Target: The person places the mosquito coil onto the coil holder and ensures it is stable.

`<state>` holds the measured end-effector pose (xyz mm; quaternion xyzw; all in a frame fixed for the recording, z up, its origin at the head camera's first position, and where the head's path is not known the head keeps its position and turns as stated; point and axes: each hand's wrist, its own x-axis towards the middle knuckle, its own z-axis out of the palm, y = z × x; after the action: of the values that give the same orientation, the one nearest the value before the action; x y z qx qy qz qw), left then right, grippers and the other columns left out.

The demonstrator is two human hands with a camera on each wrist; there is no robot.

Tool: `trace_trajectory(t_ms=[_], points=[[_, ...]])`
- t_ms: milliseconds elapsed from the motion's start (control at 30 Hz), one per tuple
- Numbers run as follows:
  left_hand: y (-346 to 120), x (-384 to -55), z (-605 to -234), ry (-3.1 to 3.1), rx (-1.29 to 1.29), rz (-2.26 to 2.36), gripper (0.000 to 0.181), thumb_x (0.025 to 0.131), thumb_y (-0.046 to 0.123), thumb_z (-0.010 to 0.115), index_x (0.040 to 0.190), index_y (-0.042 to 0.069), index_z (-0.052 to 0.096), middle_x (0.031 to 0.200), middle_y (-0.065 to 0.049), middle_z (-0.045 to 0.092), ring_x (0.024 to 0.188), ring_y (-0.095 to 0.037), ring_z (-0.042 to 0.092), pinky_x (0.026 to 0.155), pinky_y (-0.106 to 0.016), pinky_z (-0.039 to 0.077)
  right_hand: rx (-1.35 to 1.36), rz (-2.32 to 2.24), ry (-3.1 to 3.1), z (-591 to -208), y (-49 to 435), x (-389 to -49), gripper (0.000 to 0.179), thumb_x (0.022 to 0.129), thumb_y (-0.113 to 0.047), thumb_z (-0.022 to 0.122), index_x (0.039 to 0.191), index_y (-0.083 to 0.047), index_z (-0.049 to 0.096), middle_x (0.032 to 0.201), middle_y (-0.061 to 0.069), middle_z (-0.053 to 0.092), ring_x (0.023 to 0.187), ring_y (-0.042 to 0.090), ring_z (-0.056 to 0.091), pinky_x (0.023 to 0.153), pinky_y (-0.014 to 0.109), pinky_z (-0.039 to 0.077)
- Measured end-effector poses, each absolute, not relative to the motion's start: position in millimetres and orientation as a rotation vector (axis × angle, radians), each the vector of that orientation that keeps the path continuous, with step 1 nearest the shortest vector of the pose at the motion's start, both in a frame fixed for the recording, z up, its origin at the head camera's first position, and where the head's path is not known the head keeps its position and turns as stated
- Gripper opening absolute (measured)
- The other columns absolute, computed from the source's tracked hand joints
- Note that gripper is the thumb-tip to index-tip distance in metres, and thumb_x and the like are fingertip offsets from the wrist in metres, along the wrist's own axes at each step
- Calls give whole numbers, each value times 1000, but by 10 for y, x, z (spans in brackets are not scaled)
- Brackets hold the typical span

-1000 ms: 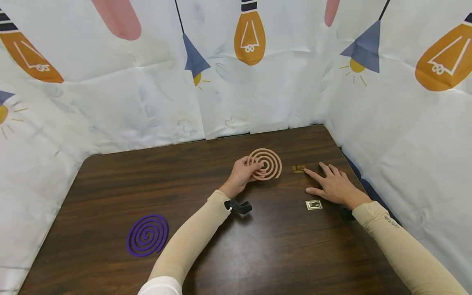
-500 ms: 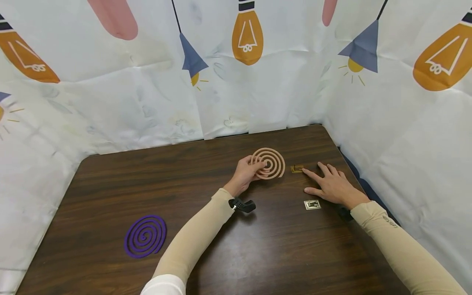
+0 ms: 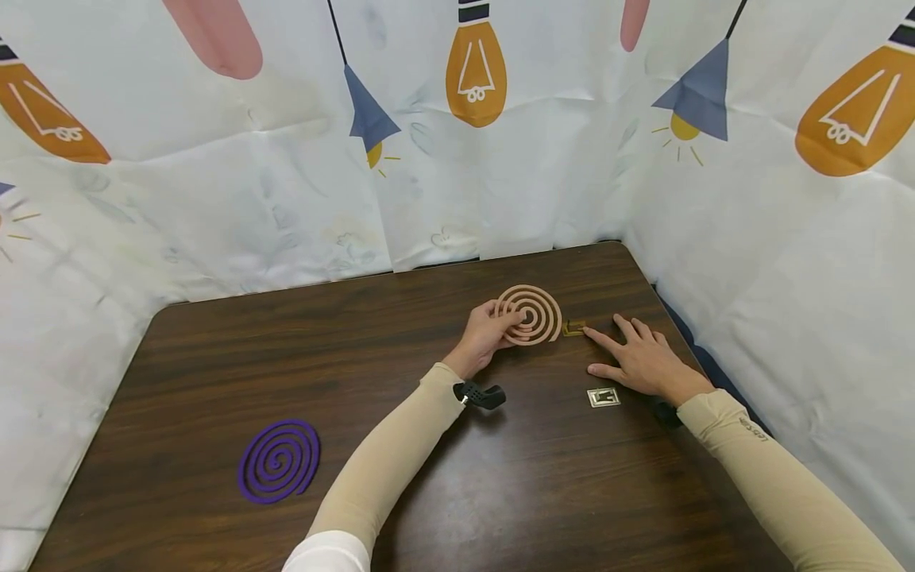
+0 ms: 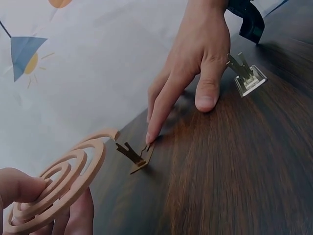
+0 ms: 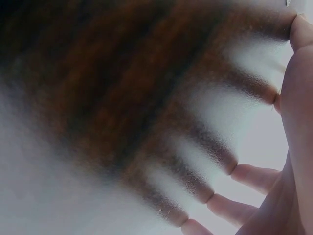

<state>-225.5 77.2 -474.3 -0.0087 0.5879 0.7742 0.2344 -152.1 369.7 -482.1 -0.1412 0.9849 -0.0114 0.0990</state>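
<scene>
A tan mosquito coil (image 3: pixel 541 315) is pinched between the thumb and fingers of my left hand (image 3: pixel 486 338), raised over the table. In the left wrist view the coil (image 4: pixel 90 171) is tilted, its outer end close beside the upright prong of a brass coil stand (image 4: pixel 131 155). My right hand (image 3: pixel 643 361) is spread flat on the table, its index fingertip touching the edge of that stand's base. A silver coil stand (image 3: pixel 604 397) lies nearer me, below the right thumb, its prong standing up in the left wrist view.
On the left of the dark wooden table (image 3: pixel 214 357) lies a purple mosquito coil (image 3: pixel 279 461). Patterned white cloth (image 3: pixel 300 183) hangs along the back and right of the table. A black strap (image 3: pixel 480 395) circles my left wrist.
My left hand has carried the tan mosquito coil to the right, up close to the brass stand. My right hand has stayed in place with its fingertip at the stand.
</scene>
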Motion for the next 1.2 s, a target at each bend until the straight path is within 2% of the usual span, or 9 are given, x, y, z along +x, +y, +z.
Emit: trace_trajectory(t_ms=[67, 167, 267, 400, 567, 833, 1000, 1200], points=[[793, -2249, -4741, 1610, -30, 2118, 28, 100, 11, 69, 124, 2, 59, 93, -11, 74, 71, -13, 77, 74, -31, 67, -416, -32, 2914, -4820, 3696, -1519, 77, 100, -71, 45, 164, -33, 27, 167, 29, 23, 148, 58, 31, 105, 78, 39], [818, -2238, -4737, 1619, -35, 2100, 30, 100, 12, 69, 126, 2, 59, 108, -23, 73, 72, -13, 76, 74, -30, 67, -415, -31, 2915, -4817, 3693, -1517, 77, 100, -71, 46, 164, -33, 27, 167, 29, 23, 148, 57, 31, 106, 78, 39], [843, -2234, -4740, 1610, -48, 2093, 30, 100, 12, 69, 127, 2, 60, 108, -22, 73, 72, -13, 76, 75, -30, 67, -418, -26, 2919, -4810, 3698, -1517, 77, 100, -71, 46, 164, -33, 28, 167, 29, 24, 148, 57, 32, 105, 77, 39], [874, -2238, -4763, 1573, -81, 2104, 33, 99, 10, 69, 130, -1, 59, 99, -14, 74, 71, -14, 77, 73, -32, 67, -417, -22, 2924, -4803, 3710, -1515, 76, 100, -70, 47, 164, -33, 29, 167, 28, 25, 148, 57, 33, 105, 77, 40], [901, -2232, -4792, 1567, -99, 2111, 36, 100, 11, 68, 132, -1, 59, 116, -23, 71, 72, -15, 76, 72, -32, 67, -415, -27, 2927, -4805, 3705, -1516, 76, 100, -70, 48, 164, -33, 29, 166, 29, 26, 148, 57, 33, 106, 76, 40], [973, -2217, -4829, 1593, -94, 2096, 28, 99, 14, 70, 124, 5, 63, 98, -11, 73, 70, -14, 76, 73, -32, 67, -416, -42, 2924, -4824, 3687, -1504, 77, 100, -71, 47, 164, -32, 30, 167, 29, 25, 148, 57, 32, 106, 77, 40], [1024, -2203, -4858, 1594, -101, 2087, 32, 99, 14, 69, 128, 2, 63, 102, -15, 74, 69, -14, 76, 72, -32, 67, -406, -38, 2918, -4829, 3691, -1497, 77, 100, -71, 46, 164, -32, 30, 166, 29, 25, 148, 57, 32, 106, 77, 40], [1077, -2190, -4866, 1614, -93, 2087, 32, 99, 15, 70, 128, 2, 63, 99, -12, 73, 69, -13, 75, 70, -31, 67, -412, -34, 2920, -4810, 3683, -1503, 77, 100, -71, 46, 164, -32, 30, 166, 29, 26, 148, 57, 33, 106, 76, 40]])
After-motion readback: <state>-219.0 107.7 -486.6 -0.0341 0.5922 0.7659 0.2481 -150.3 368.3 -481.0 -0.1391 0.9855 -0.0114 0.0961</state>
